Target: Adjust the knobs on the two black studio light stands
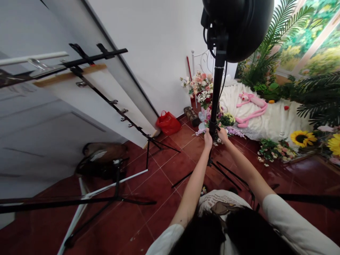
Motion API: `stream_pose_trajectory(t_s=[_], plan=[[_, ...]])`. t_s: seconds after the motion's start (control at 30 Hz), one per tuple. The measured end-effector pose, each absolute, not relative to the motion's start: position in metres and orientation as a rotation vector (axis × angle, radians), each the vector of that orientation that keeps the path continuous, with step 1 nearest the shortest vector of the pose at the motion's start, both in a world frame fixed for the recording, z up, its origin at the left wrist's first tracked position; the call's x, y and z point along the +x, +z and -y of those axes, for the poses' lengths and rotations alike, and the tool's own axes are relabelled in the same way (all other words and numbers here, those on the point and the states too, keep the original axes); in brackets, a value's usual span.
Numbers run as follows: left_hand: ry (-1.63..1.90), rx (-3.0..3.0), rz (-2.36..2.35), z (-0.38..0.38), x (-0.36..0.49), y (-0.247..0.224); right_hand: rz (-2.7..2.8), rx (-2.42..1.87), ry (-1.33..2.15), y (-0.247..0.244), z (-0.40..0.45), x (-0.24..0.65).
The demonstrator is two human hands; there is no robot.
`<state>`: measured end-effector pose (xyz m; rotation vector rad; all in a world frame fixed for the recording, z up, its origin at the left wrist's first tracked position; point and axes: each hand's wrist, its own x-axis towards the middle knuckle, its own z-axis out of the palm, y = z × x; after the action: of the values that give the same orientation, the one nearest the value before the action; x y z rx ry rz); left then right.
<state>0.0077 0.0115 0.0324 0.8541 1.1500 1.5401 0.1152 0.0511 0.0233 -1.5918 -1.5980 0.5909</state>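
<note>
Head view: the light stand (217, 92) stands upright, lamp (243, 28) uppermost, left hand (208, 139) and right hand (223, 136) clasping it.

Tiled floor (183, 139) gives passage between the red bag (169, 123) and light stand (217, 90), while flowers (203, 82) crowd beyond

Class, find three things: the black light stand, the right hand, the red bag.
Black light stand (216, 95): head view, on its pole.
Right hand (223, 135): head view, middle of the hand.
Red bag (169, 124): head view, on its side.
</note>
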Motion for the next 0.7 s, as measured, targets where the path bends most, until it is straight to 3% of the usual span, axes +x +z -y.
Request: stream_pose_trajectory(t_s=[0.27,0.43,0.57,0.7], plan=[[1.564,0.903,-1.091,-0.011,0.006,0.03,1.429,-1.567,0.682,0.031,-0.033,0.116],[1.561,0.944,-1.091,-0.003,0.005,0.023,1.283,-1.528,1.056,-0.006,0.033,0.136],[1.583,0.953,-1.163,0.021,0.0,-0.012,1.089,-1.547,1.204,-0.048,0.101,0.175],[1.365,0.818,-1.379,0.064,-0.004,-0.073,0.749,-1.616,1.158,-0.073,0.162,0.226]])
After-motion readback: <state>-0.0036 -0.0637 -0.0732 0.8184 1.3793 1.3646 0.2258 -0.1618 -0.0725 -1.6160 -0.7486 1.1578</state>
